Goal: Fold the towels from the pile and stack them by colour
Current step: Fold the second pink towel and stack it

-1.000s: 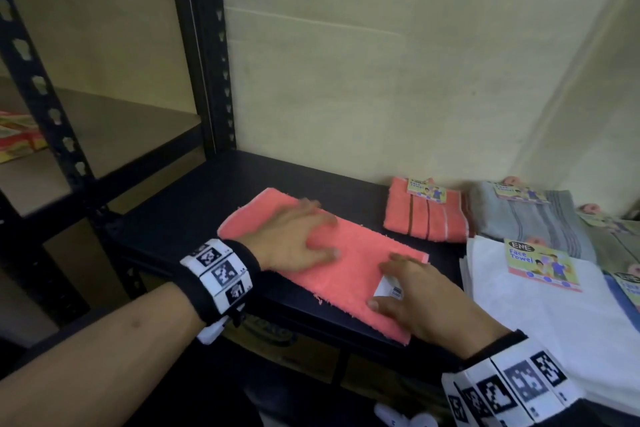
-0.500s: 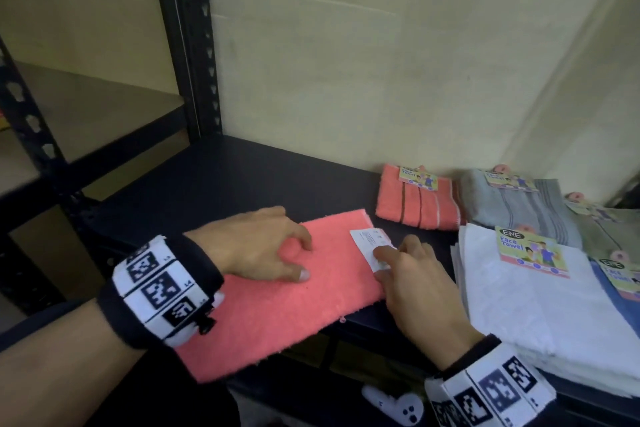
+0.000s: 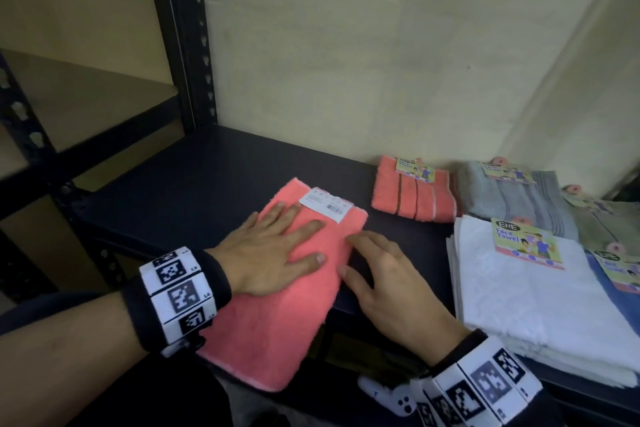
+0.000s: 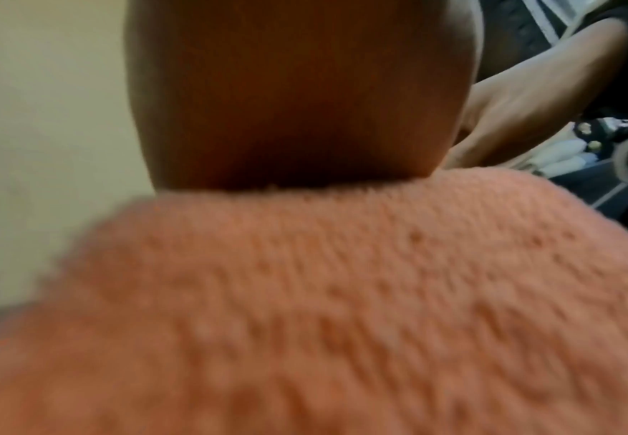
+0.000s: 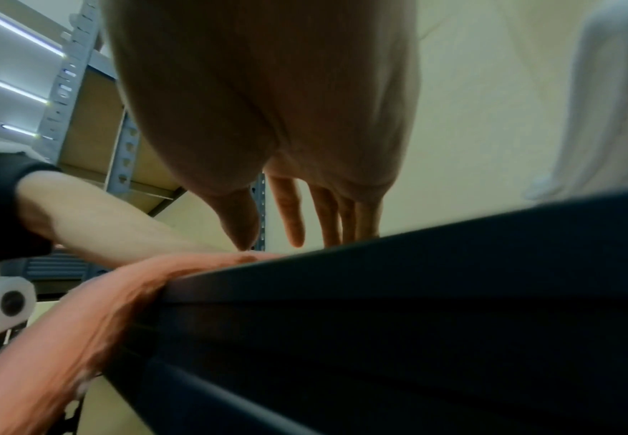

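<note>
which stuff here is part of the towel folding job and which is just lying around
Part of the job:
- plain coral terry towel with white label, left hand flat on it
- right hand at its edge
- folded coral striped towel
- folded grey towel
- white towel stack

Just lying about:
- white game controller below the black metal shelf
</note>
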